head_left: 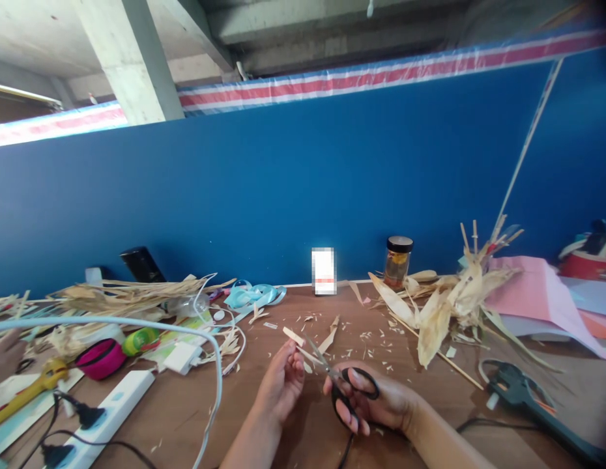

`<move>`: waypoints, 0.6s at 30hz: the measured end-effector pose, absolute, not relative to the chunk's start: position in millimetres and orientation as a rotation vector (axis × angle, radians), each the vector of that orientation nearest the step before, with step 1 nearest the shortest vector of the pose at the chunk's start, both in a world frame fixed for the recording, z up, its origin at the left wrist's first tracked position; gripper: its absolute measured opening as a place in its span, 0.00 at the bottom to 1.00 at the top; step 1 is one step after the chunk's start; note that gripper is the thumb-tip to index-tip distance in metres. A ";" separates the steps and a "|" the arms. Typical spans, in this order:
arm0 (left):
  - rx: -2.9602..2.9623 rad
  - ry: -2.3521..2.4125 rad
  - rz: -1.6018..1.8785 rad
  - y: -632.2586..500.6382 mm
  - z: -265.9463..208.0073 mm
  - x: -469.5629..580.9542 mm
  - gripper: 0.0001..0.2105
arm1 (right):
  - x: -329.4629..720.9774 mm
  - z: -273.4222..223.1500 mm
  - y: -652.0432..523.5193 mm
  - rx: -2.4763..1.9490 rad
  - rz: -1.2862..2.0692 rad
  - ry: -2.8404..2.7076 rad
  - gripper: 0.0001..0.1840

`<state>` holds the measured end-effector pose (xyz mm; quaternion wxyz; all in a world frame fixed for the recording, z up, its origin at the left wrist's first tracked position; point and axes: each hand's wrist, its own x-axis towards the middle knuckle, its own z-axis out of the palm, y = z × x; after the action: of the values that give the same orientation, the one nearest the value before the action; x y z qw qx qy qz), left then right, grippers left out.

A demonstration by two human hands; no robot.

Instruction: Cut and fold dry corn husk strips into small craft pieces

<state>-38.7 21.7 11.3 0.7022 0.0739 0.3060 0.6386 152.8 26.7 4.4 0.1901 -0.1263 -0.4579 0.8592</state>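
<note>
My left hand [284, 383] pinches a small pale strip of dried husk [294, 336] between thumb and fingers, above the middle of the table. My right hand [376, 397] grips black-handled scissors [354, 384] with its fingers through the loops. The blades are parted and point up and left, close to the strip and to my left fingertips. Whether they touch the strip I cannot tell. A larger piece of husk [329, 336] lies just beyond the blades. Many small husk clippings [366, 335] are scattered on the brown table [186, 417] around the hands.
Dried husks [442, 319], a lidded jar [397, 262] and a dark glue gun [522, 391] are at right. Leftward lie a power strip [118, 407], a white cable [219, 378], blue ribbon [254, 294] and a yellow glue gun [29, 394]. Another person's hand [4, 355] shows at far left.
</note>
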 end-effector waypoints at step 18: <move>0.176 0.708 1.441 18.8 17.2 -34.9 0.03 | 152.2 4.8 27.4 -0.399 2.339 -1.258 0.27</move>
<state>-34.9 18.8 17.2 0.6912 0.0788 0.3168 0.6447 152.2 27.4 4.8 0.2262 -0.1446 -0.4563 0.8483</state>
